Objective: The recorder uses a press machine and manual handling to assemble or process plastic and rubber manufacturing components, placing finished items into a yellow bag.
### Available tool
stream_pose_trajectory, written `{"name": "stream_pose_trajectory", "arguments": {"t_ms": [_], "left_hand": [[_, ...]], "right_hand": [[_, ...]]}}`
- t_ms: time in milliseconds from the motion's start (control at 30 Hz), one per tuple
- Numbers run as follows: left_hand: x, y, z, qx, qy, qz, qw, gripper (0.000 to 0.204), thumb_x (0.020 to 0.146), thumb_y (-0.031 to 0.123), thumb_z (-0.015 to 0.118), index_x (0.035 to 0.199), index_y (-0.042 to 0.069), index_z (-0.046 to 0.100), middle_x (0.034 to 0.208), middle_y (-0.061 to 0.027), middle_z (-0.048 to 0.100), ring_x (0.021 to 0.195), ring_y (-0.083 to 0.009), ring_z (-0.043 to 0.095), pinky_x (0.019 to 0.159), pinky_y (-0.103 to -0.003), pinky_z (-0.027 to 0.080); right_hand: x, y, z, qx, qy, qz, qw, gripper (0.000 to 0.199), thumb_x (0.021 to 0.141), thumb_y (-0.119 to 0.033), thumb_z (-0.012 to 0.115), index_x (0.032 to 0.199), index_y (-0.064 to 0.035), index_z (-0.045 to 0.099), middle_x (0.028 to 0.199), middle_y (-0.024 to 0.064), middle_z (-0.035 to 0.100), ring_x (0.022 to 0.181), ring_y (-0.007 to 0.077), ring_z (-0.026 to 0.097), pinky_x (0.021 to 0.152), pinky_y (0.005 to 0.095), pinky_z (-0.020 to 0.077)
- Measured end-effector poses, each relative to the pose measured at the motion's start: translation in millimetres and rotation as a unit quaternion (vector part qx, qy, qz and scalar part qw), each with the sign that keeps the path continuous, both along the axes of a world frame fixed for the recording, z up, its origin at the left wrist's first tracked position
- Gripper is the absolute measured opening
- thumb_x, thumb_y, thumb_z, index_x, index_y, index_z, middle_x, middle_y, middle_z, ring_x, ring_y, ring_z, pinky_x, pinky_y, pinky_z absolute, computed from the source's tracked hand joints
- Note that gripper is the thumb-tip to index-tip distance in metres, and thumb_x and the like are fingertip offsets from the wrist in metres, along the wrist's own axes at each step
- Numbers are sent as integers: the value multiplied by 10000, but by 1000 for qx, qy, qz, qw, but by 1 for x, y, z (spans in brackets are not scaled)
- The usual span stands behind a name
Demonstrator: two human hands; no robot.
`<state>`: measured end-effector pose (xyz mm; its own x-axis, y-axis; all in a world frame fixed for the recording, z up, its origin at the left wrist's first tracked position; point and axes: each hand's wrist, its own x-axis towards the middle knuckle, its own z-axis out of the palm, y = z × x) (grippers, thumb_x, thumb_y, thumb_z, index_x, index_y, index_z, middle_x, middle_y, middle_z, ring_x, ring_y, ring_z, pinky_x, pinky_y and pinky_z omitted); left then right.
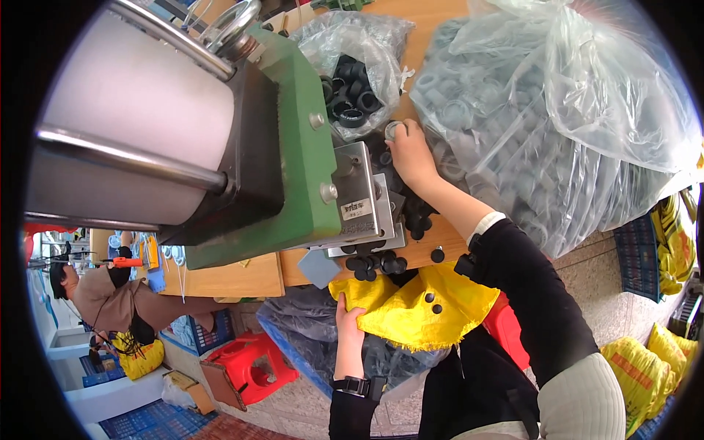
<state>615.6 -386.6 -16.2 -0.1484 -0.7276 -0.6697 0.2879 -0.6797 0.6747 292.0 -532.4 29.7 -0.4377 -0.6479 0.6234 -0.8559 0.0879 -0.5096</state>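
Note:
My left hand (350, 320) grips the edge of a yellow woven sack (418, 312) spread over my lap at the table's front edge. Two small black round caps (437, 309) lie on the sack. Farther off, my right hand (413, 155) is closed around a grey ring-shaped cap (392, 130), beside a heap of black pieces. Just left of that arm stands a green press (301, 147) with a metal block (359, 198) at its working end. More black round pieces (375, 262) are clustered on the table below the block, near a blue-grey flat piece (319, 268).
A large clear bag of grey caps (506, 139) fills the right of the table. Behind the press sits a clear bag of black rings (352, 92). A blue-edged bag (308, 345) and a red stool (253, 370) are low left. Another person (110, 293) works at far left.

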Motion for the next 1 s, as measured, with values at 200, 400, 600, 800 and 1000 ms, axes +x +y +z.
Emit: {"name": "stream_pose_trajectory", "arguments": {"t_ms": [200,400,600,800,1000], "left_hand": [[3,-2,4,-3,-7,-2,1000,805,603,-143,452,1342,21,178,1241,-160,397,1082,-285,459,878,-338,407],[-10,-1,-1,2,-6,-12,1000,809,603,-144,455,1344,23,175,1245,-154,396,1076,-275,464,868,-334,415],[6,0,5,12,1,7,1000,806,613,-147,449,1348,34,171,1261,-150,389,1090,-280,459,872,-336,418],[1,-1,-2,16,-6,2,1000,812,605,-149,446,1347,41,176,1258,-151,393,1105,-288,449,884,-335,411],[-9,-5,0,-9,0,-8,1000,787,609,-137,440,1339,31,197,1261,-160,388,1121,-294,434,896,-329,398]], "right_hand": [[-12,-49,1,373,187,-128,900,236,806,-139,460,973,14,526,1103,181,468,954,279,503,806,346,423],[-77,-97,-44,207,-25,-111,972,355,816,-109,383,1119,56,470,1310,213,300,1122,355,409,921,397,372],[-23,-60,-43,354,51,-13,934,537,787,-325,436,1221,-9,414,1358,200,227,1240,387,235,1015,470,209],[-14,-17,-43,222,-73,121,965,490,698,-422,584,1083,-124,525,1182,103,443,1181,325,326,983,458,244],[-12,25,-43,126,-163,130,970,280,736,-234,585,958,-83,504,978,91,480,981,305,452,824,372,386]]}}
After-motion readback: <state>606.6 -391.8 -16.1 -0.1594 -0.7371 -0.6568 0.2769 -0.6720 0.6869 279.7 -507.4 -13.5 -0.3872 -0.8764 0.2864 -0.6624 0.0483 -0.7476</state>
